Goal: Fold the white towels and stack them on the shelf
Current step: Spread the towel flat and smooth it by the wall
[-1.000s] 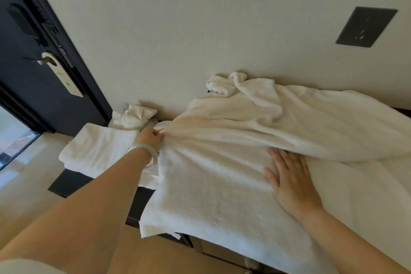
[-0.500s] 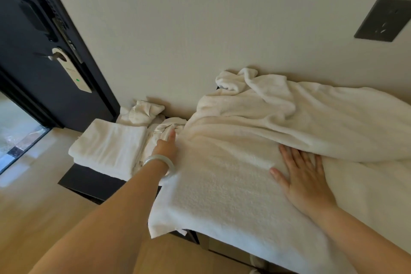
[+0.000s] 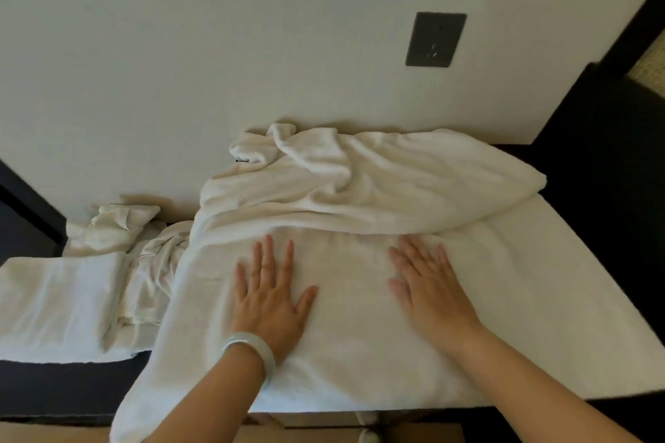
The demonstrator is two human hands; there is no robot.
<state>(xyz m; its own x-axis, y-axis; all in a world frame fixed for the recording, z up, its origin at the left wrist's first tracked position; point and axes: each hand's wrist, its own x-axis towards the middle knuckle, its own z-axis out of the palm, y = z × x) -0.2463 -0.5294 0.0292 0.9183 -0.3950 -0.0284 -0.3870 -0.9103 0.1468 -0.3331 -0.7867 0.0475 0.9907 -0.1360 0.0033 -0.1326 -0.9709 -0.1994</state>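
Your left hand (image 3: 270, 302) and right hand (image 3: 430, 286) lie flat, fingers straight, on the towel (image 3: 352, 345). They grip nothing.

The spread towel (image 3: 360, 334) is plain white, and the folded towel (image 3: 54, 306) and the crumpled towel (image 3: 115, 227) share that same white. The shelf (image 3: 54, 385) is black, the wall (image 3: 216, 47) plain cream, its plate (image 3: 435, 39) dark grey, and the bracelet (image 3: 252, 349) a milky pale green.

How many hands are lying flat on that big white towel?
2. The left hand, wearing a pale bangle, lies flat on the big towel, left of centre; the right hand lies flat right of centre. No others in view.
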